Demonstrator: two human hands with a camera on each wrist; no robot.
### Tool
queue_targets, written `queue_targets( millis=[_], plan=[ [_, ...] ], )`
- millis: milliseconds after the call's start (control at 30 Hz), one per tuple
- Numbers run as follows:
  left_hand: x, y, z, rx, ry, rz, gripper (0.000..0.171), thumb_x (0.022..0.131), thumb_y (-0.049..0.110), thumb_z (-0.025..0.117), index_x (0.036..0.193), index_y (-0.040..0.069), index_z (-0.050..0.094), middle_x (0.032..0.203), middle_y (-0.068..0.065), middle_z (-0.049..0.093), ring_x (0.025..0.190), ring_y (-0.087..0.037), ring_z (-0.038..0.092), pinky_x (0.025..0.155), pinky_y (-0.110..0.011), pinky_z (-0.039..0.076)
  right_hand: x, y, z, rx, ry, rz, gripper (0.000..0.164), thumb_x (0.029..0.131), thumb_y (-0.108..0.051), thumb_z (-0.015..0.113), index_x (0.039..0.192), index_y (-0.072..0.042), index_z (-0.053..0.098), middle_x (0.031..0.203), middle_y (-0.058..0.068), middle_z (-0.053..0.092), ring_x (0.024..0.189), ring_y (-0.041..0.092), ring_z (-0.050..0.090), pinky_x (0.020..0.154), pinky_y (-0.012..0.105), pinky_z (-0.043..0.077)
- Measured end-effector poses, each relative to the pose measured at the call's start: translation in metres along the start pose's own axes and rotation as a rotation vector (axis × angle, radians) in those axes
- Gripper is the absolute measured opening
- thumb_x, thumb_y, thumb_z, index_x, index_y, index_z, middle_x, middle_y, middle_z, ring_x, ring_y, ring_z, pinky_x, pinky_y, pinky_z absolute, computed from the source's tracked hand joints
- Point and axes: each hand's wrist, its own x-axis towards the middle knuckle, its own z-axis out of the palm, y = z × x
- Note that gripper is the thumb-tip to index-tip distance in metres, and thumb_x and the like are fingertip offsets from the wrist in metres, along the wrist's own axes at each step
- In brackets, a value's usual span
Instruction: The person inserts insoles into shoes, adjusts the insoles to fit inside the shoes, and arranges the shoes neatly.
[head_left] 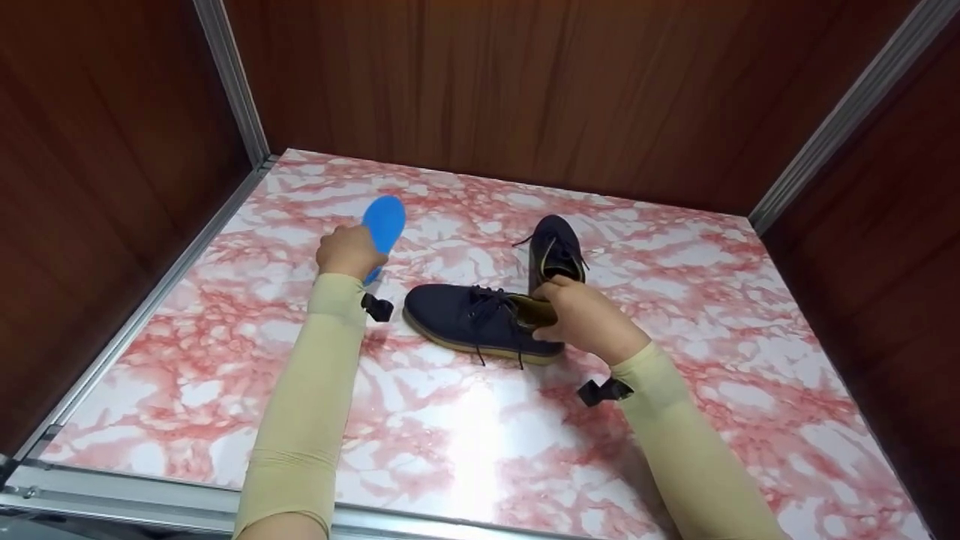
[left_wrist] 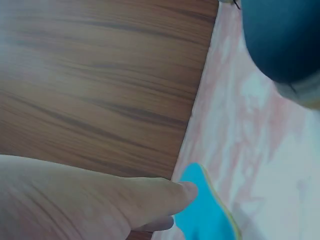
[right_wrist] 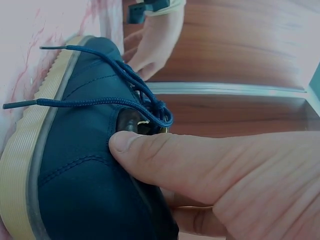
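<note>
Between thumb and fingers, my left hand (head_left: 349,252) pinches a blue insole (head_left: 385,217) by its edge, left of the shoes. In the left wrist view the thumb lies on the insole's (left_wrist: 200,210) blue face. My right hand (head_left: 594,319) grips a dark navy lace-up shoe (head_left: 442,309) at its heel opening; the toe points left. In the right wrist view the thumb presses the collar of this shoe (right_wrist: 80,175), below the laces, while the other fingers are mostly hidden. Just behind it stands a second navy shoe (head_left: 553,232), toe pointing away, its heel partly covered by the right hand.
The shoes rest on a red-and-white marbled table (head_left: 405,435). Dark wood panels (head_left: 487,82) close off the back and both sides, with metal posts (head_left: 236,82) at the corners. A metal rail (head_left: 135,491) runs along the front edge.
</note>
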Motion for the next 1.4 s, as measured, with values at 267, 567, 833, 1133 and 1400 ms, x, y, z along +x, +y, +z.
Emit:
queue_targets(
  millis=[267, 567, 833, 1133, 1400],
  plan=[
    [0.001, -0.008, 0.017, -0.010, 0.001, -0.050, 0.081, 0.097, 0.035, 0.076, 0.161, -0.002, 0.044, 0.149, -0.035, 0.055, 0.136, -0.057, 0.052, 0.106, -0.066, 0.054, -0.001, -0.001, 0.002, 0.004, -0.005, 0.005, 0.054, 0.091, -0.028, 0.092, 0.135, -0.004, 0.071, 0.128, 0.012, 0.070, 0.108, 0.029, 0.071, 0.098, 0.049, 0.061],
    [0.003, -0.007, 0.017, 0.019, 0.003, -0.044, 0.063, 0.096, 0.032, 0.077, 0.146, -0.003, 0.062, 0.141, -0.033, 0.059, 0.131, -0.055, 0.055, 0.104, -0.064, 0.055, -0.002, 0.001, 0.002, -0.039, 0.031, -0.043, 0.052, 0.090, -0.028, 0.092, 0.131, -0.002, 0.072, 0.123, 0.013, 0.070, 0.104, 0.030, 0.072, 0.096, 0.050, 0.061],
    [0.003, -0.006, 0.012, 0.029, 0.018, -0.017, 0.059, 0.096, 0.029, 0.078, 0.140, -0.007, 0.064, 0.138, -0.032, 0.063, 0.126, -0.053, 0.062, 0.104, -0.064, 0.055, -0.001, 0.001, 0.000, -0.038, 0.024, -0.032, 0.053, 0.091, -0.028, 0.092, 0.133, -0.002, 0.071, 0.123, 0.013, 0.070, 0.103, 0.029, 0.071, 0.095, 0.049, 0.061],
    [0.004, -0.008, 0.014, 0.001, 0.040, 0.022, 0.054, 0.093, 0.021, 0.079, 0.134, -0.012, 0.067, 0.134, -0.036, 0.064, 0.124, -0.058, 0.062, 0.102, -0.067, 0.055, -0.001, 0.002, 0.000, -0.051, 0.033, -0.033, 0.052, 0.091, -0.028, 0.092, 0.131, -0.002, 0.072, 0.121, 0.012, 0.070, 0.099, 0.027, 0.070, 0.093, 0.049, 0.061],
    [0.003, -0.007, 0.015, 0.031, 0.027, 0.002, 0.054, 0.091, 0.020, 0.077, 0.132, -0.013, 0.067, 0.134, -0.035, 0.062, 0.125, -0.057, 0.062, 0.104, -0.065, 0.056, -0.002, 0.001, 0.002, -0.064, 0.038, -0.041, 0.052, 0.089, -0.028, 0.093, 0.129, -0.002, 0.072, 0.120, 0.012, 0.070, 0.099, 0.027, 0.070, 0.094, 0.048, 0.061]
  ],
)
